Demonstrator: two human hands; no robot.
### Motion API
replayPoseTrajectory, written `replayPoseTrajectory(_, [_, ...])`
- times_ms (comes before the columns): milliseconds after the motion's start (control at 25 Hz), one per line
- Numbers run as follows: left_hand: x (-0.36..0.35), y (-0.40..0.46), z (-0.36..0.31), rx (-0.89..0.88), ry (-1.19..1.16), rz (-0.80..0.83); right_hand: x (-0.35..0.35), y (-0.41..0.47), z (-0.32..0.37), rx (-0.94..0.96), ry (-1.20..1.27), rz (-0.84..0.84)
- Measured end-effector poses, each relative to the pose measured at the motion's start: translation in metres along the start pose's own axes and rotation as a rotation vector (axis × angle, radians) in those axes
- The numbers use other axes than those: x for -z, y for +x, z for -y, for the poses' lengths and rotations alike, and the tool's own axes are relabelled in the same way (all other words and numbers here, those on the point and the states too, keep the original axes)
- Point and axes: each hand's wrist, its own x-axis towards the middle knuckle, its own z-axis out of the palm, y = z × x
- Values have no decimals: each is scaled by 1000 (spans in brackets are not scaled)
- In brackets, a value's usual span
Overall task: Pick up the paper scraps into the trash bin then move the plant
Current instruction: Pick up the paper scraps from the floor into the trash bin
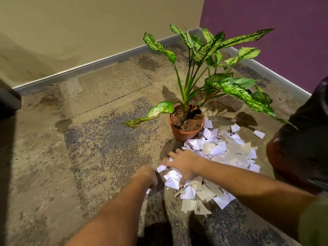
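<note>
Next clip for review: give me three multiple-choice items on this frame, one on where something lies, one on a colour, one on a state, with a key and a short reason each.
1. Where does the pile of paper scraps lie?
A. on the carpet beside the plant pot
B. on the soil inside the pot
C. against the beige wall

2. What colour is the plant pot?
A. white
B. terracotta orange
C. blue

3. How is the right hand?
A. raised, clear of the scraps
B. fingers spread flat on the scraps
C. gripping a leaf

Key: 1 A, the scraps spread from the pot's base; 2 B, its rim and wall show orange; 3 B, the fingers lie splayed on the pile's edge.
</note>
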Motion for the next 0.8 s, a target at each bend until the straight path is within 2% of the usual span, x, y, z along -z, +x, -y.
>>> replayPoseTrajectory(120, [-4,-5,-14,-32,-136,33,-15,-12,11,66,-55,-59])
replayPoseTrajectory(240, [-8,-12,-30,-50,-218,131,-22,-26,18,92,-31,-44])
replayPoseTrajectory(440, [-21,-12,-62,-94,-363,153,-16,-50,1,116,0,-119])
replayPoseTrajectory(520, [-26,-11,-76,-140,-376,127,-16,-57,-6,62,74,-165])
replayPoseTrajectory(600, [-30,-7,-88,-189,-285,66,-20,-64,-9,14,147,-189])
replayPoseTrajectory(800, [-27,-2,-101,-205,-232,-87,-26,-83,-23,-88,369,-286])
